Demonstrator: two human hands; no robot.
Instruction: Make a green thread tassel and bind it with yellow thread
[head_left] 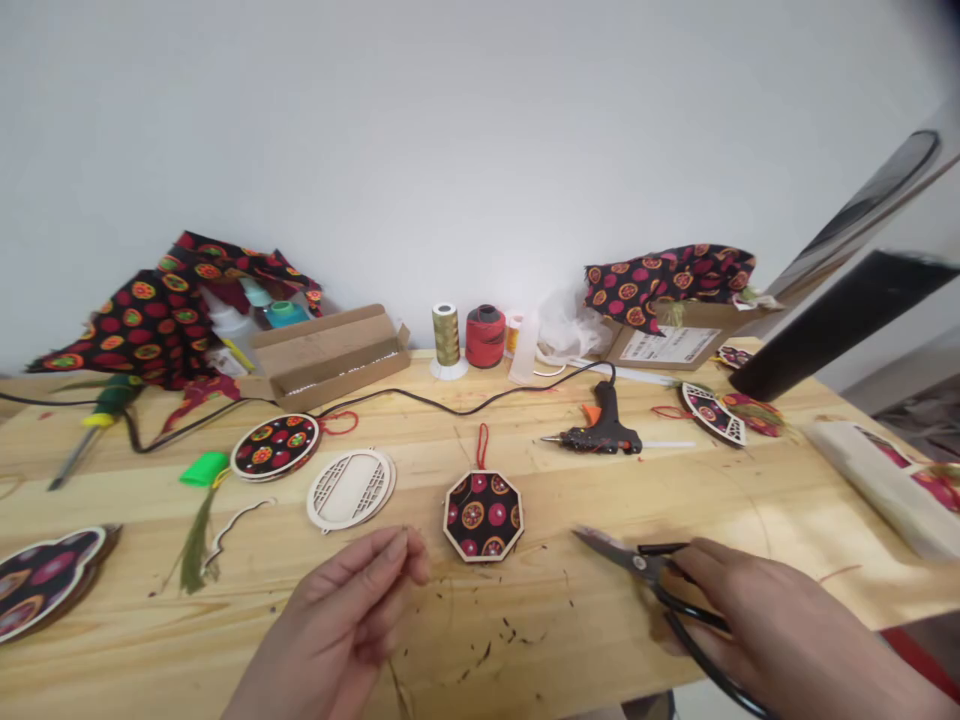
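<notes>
My right hand (750, 605) is closed around the black handles of a pair of scissors (607, 545), whose blades point left just above or on the table. My left hand (352, 610) is pinched, thumb against fingertips; whatever it may hold is too small or hidden to make out. Below it, a thin thread-like strand (397, 690) shows at the table's front. Between both hands lies an octagonal ornament (482, 515) with dark patterned fabric, a pale wooden frame and a red cord loop (482, 446). Dark scraps (499, 640) are scattered in front of it.
A glue gun (600, 425) rests behind the scissors, its black cable running left. Pale openwork wooden rounds (352, 490) and a round fabric ornament (276, 446) lie at left. Thread spools (485, 337), a cardboard box (334, 355) and a black cylinder (840, 320) stand farther back.
</notes>
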